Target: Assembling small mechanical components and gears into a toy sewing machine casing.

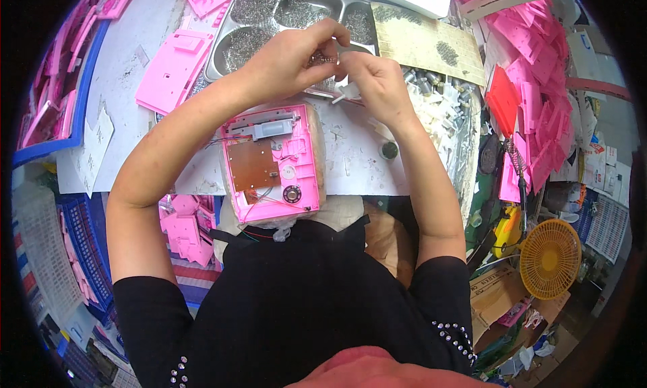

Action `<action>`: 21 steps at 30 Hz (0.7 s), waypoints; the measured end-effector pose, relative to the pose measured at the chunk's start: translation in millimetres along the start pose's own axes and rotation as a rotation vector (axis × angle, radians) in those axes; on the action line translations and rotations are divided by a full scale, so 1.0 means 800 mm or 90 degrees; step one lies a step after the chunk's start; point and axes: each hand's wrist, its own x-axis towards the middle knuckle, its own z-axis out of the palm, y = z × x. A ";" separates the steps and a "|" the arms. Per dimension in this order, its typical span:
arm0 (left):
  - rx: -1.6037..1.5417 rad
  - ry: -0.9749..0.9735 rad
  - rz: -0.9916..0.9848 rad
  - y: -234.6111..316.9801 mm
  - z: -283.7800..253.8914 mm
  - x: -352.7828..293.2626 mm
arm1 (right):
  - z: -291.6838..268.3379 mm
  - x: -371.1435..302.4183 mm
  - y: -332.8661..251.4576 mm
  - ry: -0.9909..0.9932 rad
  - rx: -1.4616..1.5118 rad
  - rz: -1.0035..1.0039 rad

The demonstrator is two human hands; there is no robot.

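Note:
My left hand (303, 59) is closed in a pinch over the metal tray (214, 63); what its fingertips hold is too small to make out. Almost touching it, my right hand (379, 85) is closed too, with a small white plastic part (349, 91) showing under its fingers. Small coiled metal pieces, seemingly springs (246, 46), fill the tray's compartments. Nearer to me lies an opened pink plastic housing (309, 160), with a brown circuit board (251, 166), a round speaker (292, 194) and thin wires in it.
Right of my hands are a pile of white plastic parts (435, 115), a beige board (431, 44) with small metal pieces, and a small dark-topped jar (389, 150). Pink panels (174, 71) lie at left; more are heaped at right. A yellow fan (550, 259) stands lower right.

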 end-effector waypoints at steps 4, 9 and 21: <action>0.019 -0.046 -0.062 0.010 -0.005 0.008 | -0.004 0.006 -0.002 -0.018 -0.144 -0.035; -0.223 -0.138 -0.286 -0.005 -0.014 0.013 | -0.015 0.007 0.006 0.020 0.032 -0.032; -0.374 -0.222 -0.379 -0.002 -0.015 0.025 | -0.020 0.004 0.016 0.031 -0.025 -0.028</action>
